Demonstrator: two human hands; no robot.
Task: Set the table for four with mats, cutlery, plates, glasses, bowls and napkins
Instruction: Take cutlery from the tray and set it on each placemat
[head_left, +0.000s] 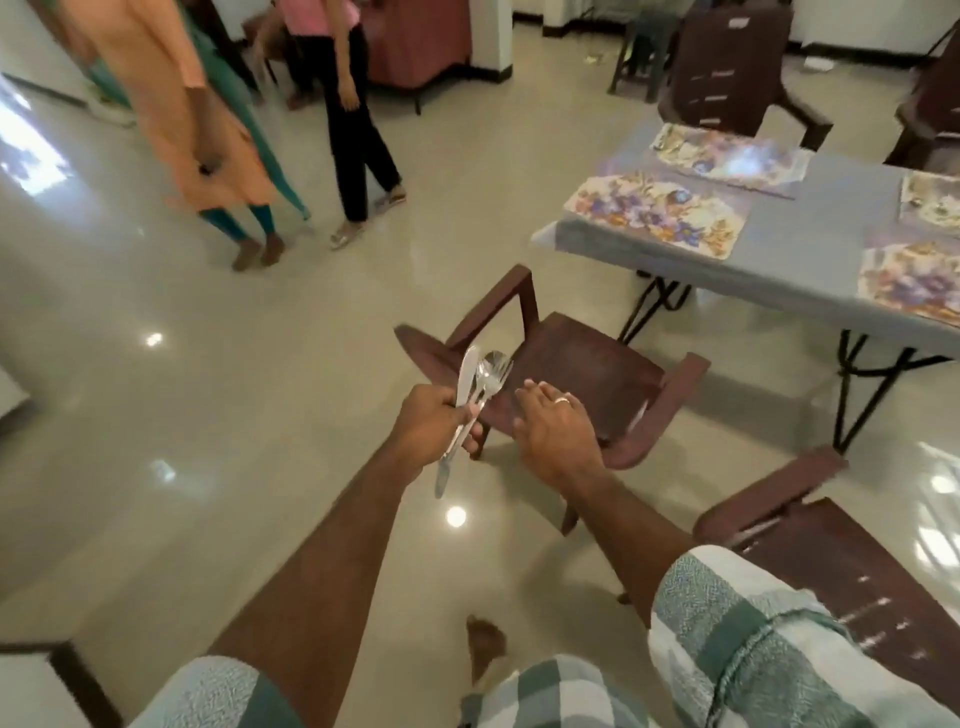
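1. Gripping a bundle of cutlery (470, 405), the left hand (428, 428) is closed on the handles; the right hand (553, 423) is relaxed, empty.
2. Risk: the loose bundle may slip apart and drop to the floor.
3. A brown chair (576, 379) stands between the hands and the table (810, 234), far right, where floral mats (657, 213) lie.

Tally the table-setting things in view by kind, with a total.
Floral mats on the grey table: 4
Cutlery pieces gripped in the left hand: 3, a knife, a spoon and a fork
Total: 7
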